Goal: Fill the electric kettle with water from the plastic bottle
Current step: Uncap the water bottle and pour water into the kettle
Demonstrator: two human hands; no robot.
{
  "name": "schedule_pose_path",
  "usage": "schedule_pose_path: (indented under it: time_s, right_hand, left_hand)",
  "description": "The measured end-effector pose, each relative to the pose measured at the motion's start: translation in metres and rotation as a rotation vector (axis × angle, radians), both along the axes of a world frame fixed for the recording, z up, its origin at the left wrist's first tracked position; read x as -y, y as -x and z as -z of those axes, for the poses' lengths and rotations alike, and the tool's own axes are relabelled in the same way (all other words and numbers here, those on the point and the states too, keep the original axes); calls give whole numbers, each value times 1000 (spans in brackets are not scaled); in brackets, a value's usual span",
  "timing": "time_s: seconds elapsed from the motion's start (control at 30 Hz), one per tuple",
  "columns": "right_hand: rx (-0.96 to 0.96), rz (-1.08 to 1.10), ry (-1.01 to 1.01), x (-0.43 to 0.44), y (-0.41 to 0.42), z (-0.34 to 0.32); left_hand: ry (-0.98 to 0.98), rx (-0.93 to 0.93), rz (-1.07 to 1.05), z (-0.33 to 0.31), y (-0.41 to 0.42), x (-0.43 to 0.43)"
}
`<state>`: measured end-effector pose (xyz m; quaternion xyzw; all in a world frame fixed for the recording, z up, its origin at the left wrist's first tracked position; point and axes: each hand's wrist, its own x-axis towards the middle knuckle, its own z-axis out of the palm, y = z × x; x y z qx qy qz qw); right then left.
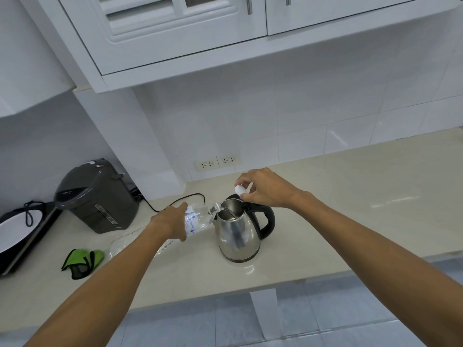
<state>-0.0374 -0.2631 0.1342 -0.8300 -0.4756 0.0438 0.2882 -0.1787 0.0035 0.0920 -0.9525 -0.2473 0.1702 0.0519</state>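
Held tipped by the left hand (pixel 170 222), fingers wrapped around it, the plastic bottle (pixel 199 219) is angled so its mouth feeds the open electric kettle (pixel 238 234) on the table (pixel 350 196). The cap (pixel 239 189) is kept clear, pinched in the right hand (pixel 263 187).

One view only, worn on the head, looking forward and steeply down from above the electric kettle (pixel 239 234). The kettle sits just below frame centre, near enough to show its open top. Both forearms run in from the bottom edge toward it. Beyond the kettle, the tiled wall (pixel 300 121) and cupboards (pixel 175 33) fill the upper frame.
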Motion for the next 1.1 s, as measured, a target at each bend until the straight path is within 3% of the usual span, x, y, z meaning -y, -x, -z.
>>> schedule_pose_path:
  time_s: [0.5,0.8,1.1]
  right_hand:
    - [-157,69,-76,-23,4,-1]
    - [-127,0,-5,-40,17,-11]
    - [-34,-61,121,-39,34,-33]
  left_hand:
    - [256,216,-80,19,6,7]
    - [549,482,-125,36,40,28]
    - [688,625,-96,43,62,60]
